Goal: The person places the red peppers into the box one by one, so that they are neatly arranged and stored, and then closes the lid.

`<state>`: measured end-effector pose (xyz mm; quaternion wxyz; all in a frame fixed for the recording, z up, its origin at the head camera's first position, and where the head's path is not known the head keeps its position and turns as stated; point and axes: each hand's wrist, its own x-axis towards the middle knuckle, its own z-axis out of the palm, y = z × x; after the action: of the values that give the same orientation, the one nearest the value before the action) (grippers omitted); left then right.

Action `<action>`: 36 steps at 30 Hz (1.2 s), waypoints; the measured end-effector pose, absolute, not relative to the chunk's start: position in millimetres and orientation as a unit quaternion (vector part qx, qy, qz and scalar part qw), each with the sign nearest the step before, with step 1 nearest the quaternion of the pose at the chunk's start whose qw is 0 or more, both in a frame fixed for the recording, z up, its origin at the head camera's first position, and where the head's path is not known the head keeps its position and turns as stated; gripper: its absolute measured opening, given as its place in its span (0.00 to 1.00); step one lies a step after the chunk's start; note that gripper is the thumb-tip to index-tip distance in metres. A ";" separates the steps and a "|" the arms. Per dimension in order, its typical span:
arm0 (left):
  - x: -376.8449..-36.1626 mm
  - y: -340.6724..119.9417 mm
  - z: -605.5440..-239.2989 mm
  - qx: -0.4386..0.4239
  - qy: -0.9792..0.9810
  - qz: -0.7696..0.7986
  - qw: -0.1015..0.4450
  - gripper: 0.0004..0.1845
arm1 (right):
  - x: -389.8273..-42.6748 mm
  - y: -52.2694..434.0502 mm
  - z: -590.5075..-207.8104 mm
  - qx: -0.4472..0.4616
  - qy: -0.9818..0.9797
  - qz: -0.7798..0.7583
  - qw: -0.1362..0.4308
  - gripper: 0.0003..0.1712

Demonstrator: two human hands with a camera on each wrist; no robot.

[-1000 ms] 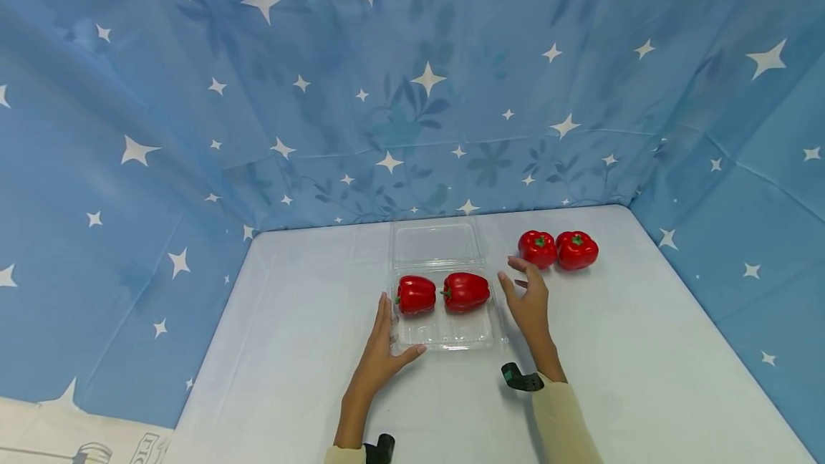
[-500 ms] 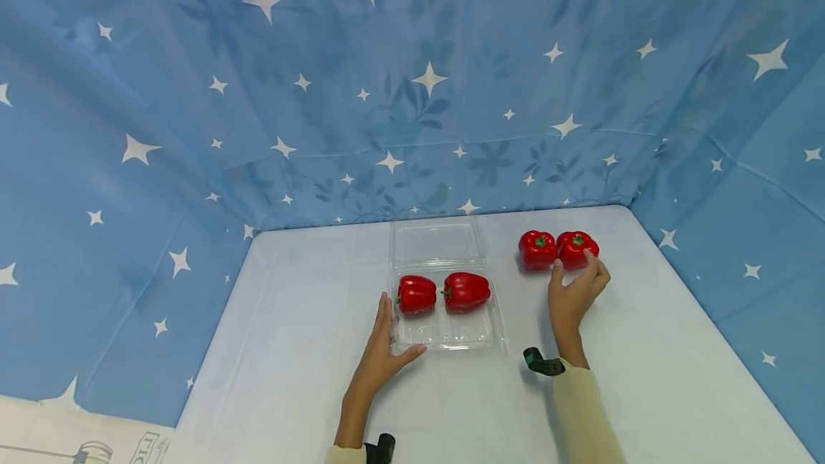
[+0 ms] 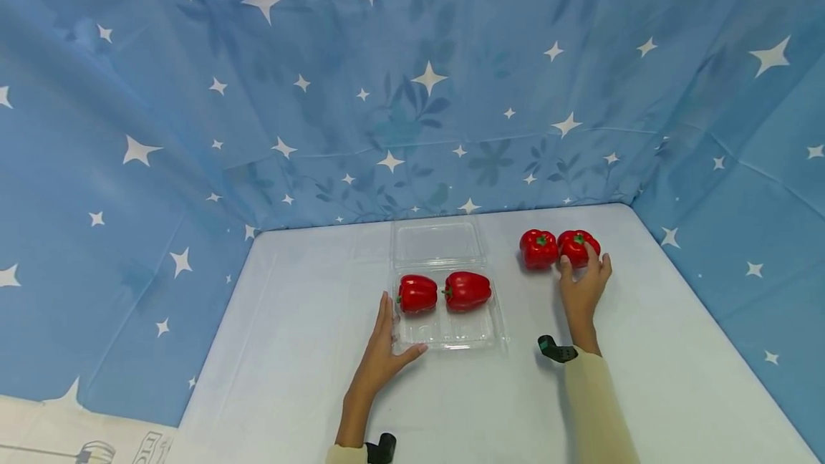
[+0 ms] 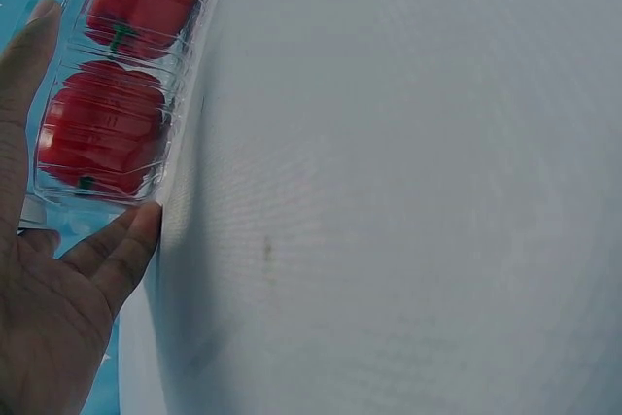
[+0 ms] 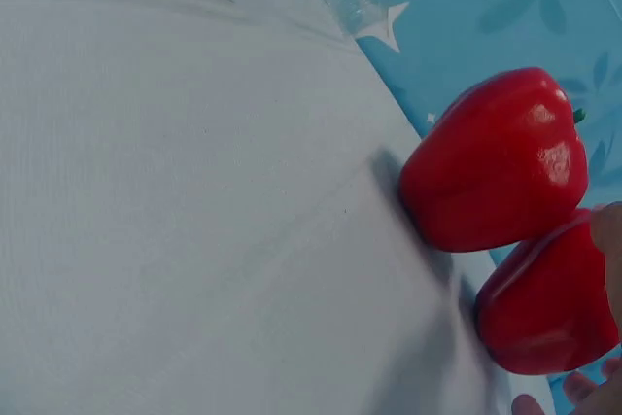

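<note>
Two red bell peppers, a left one (image 3: 417,293) and a right one (image 3: 467,291), lie on their sides in a clear plastic clamshell box (image 3: 451,339) with its lid raised back. My left hand (image 3: 377,360) rests along the box's left side, thumb at the front corner; in the left wrist view fingertips (image 4: 146,225) touch its edge. Two more peppers stand side by side at the right. Around the far right pepper (image 3: 576,245) is my right hand (image 3: 583,292), thumb and fingers spread on either side. In the right wrist view the fingertips show slightly apart from it, the thumb overlapping it.
The other standing pepper (image 3: 538,249) is just left of the right hand, touching or nearly touching its neighbour. A clear lid (image 3: 437,243) lies back behind the box. The white table (image 3: 290,349) meets a blue star-printed curtain (image 3: 412,92) at its back and sides.
My right hand has moved right from beside the box, past the nearer standing pepper, to the far right pepper. The left hand and the box have stayed in place.
</note>
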<state>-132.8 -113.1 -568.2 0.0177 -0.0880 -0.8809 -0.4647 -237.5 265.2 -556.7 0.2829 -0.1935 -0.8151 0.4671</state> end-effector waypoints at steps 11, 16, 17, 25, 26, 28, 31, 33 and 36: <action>-134.4 -111.9 -569.6 -0.083 -0.879 -0.470 0.013 0.60 | -239.5 272.4 -559.0 -0.192 -0.803 0.468 0.314 0.35; -135.3 -111.7 -568.9 -0.080 -0.878 -0.473 0.004 0.60 | -239.4 274.8 -559.1 -0.215 -0.792 0.474 0.318 0.35; -135.5 -111.8 -568.5 -0.077 -0.878 -0.473 0.002 0.60 | -239.3 275.0 -558.8 -0.220 -0.791 0.475 0.316 0.34; -136.6 -113.1 -566.0 -0.079 -0.880 -0.468 0.003 0.59 | -238.2 278.3 -558.2 -0.242 -0.771 0.497 0.315 0.33; -136.5 -113.2 -566.0 -0.080 -0.880 -0.468 0.003 0.59 | -237.9 278.7 -558.7 -0.244 -0.768 0.501 0.317 0.33; -136.4 -113.6 -566.2 -0.079 -0.880 -0.468 0.004 0.59 | -236.6 279.0 -559.6 -0.246 -0.760 0.509 0.322 0.33; -135.5 -114.0 -567.4 -0.077 -0.879 -0.470 0.002 0.59 | -233.4 278.9 -560.4 -0.248 -0.746 0.520 0.335 0.34; -134.9 -114.0 -568.0 -0.077 -0.879 -0.471 0.001 0.59 | -231.7 279.2 -560.9 -0.254 -0.737 0.524 0.344 0.37; -134.7 -114.3 -567.8 -0.079 -0.879 -0.470 0.002 0.59 | -230.4 279.7 -559.9 -0.265 -0.731 0.524 0.349 0.42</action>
<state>-134.7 -114.3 -567.8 0.0019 -0.0787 -0.8792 -0.4700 -230.4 279.7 -559.9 0.3489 -0.2652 -0.7306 0.5236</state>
